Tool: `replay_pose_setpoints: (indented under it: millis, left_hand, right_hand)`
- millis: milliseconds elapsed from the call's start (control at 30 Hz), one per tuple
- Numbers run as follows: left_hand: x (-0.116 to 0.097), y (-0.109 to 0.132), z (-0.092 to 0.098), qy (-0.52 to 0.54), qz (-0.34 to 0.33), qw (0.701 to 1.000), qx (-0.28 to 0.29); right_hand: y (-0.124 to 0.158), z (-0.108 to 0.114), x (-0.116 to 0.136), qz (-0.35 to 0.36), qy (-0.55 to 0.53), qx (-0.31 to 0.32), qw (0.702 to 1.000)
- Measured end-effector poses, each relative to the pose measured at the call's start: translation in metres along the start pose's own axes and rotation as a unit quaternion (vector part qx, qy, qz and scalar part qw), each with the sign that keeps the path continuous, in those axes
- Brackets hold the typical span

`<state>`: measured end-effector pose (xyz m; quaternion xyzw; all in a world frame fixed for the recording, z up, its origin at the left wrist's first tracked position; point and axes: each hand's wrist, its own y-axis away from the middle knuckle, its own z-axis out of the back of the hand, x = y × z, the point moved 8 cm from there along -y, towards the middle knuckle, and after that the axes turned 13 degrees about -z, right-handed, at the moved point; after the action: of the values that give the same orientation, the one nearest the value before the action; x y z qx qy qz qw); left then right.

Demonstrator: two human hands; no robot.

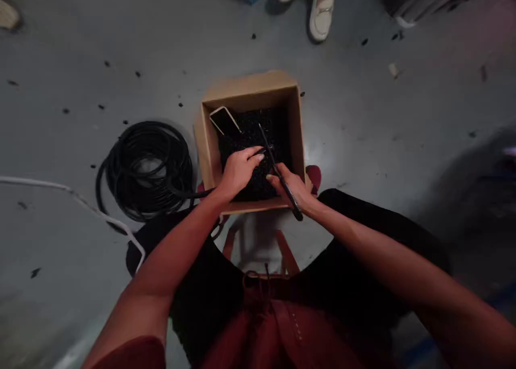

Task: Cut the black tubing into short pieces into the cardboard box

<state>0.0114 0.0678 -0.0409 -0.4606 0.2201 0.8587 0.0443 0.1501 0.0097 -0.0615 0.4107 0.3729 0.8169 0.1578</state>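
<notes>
My left hand (237, 170) is over the cardboard box (252, 97), its fingers closed on a strand of black tubing whose short end sticks out towards the right. This black tubing (197, 194) runs from a coil (141, 170) on the floor and passes under my left forearm. In my right hand (293, 185) is a long, thin dark cutting tool (284, 186), slanting with its narrow tip up and left. It crosses right at the tubing's end; whether it has two blades I cannot make out. Many small black pieces (258, 183) lie in the box.
A dark, light-rimmed rectangular object (224, 121) leans in the box's far left corner. Small black bits are scattered over the grey floor (161, 46). Another person's white shoes (321, 19) stand beyond the box. A white cable (92, 207) reaches my left side.
</notes>
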Motion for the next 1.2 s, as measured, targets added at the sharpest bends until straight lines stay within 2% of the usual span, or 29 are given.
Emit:
replay_pose_setpoints:
  millis: [233, 500, 600, 700, 800, 900, 1033, 1200]
  left_hand:
    - [0.006, -0.001, -0.010, -0.011, -0.001, 1.000, 0.019]
    - [0.032, -0.006, -0.033, -0.029, 0.003, 0.999, 0.046]
    - [0.037, -0.005, -0.044, -0.027, 0.012, 0.997, 0.068]
    - [0.036, -0.004, -0.051, 0.012, 0.014, 0.996, 0.082]
    - [0.035, -0.006, -0.047, 0.070, 0.038, 0.994, 0.069]
    - [0.032, -0.010, -0.038, 0.142, 0.062, 0.987, 0.053]
    - [0.029, -0.015, -0.025, 0.208, 0.067, 0.976, 0.025]
    - [0.027, -0.017, -0.018, 0.204, 0.057, 0.977, 0.019]
  right_hand:
    - [-0.002, -0.002, -0.007, -0.012, 0.006, -0.007, 1.000]
    - [-0.006, -0.015, -0.034, -0.045, 0.015, -0.012, 0.999]
    - [-0.008, -0.026, -0.048, -0.061, -0.033, 0.011, 0.998]
    - [-0.010, -0.038, -0.060, -0.117, -0.144, 0.060, 0.981]
    - [-0.010, -0.043, -0.062, -0.176, -0.253, 0.100, 0.946]
    - [-0.011, -0.038, -0.051, -0.181, -0.299, 0.114, 0.930]
    - [-0.016, -0.022, -0.034, -0.123, -0.288, 0.087, 0.946]
    - [-0.017, -0.013, -0.026, -0.085, -0.232, 0.074, 0.966]
